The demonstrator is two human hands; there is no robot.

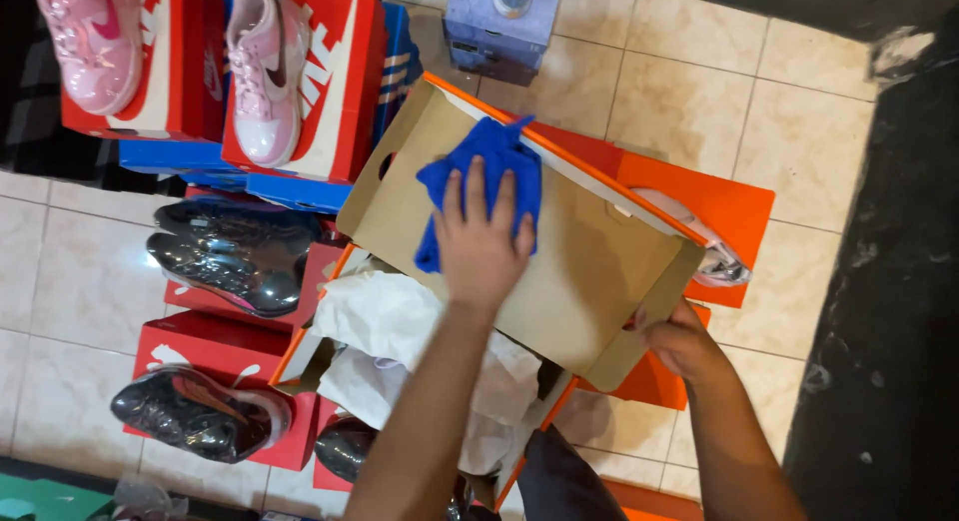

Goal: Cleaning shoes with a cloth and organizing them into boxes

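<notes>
My left hand (481, 243) lies palm down on a blue cloth (489, 176), pressing it against the brown inner face of an orange shoebox lid (579, 271). The lid is tilted, its inside facing up. My right hand (679, 343) grips the lid's near right corner. Under the lid an open orange shoebox (300, 356) holds crumpled white tissue paper (400, 326).
Red shoeboxes on the tiled floor to the left carry plastic-wrapped dark shoes (235, 256) (195, 411). Pink shoes (265, 71) (95, 36) rest on red boxes stacked on blue ones at top left. A wrapped light shoe (704, 246) lies on an orange box at right. A pale blue box (499, 26) stands at top.
</notes>
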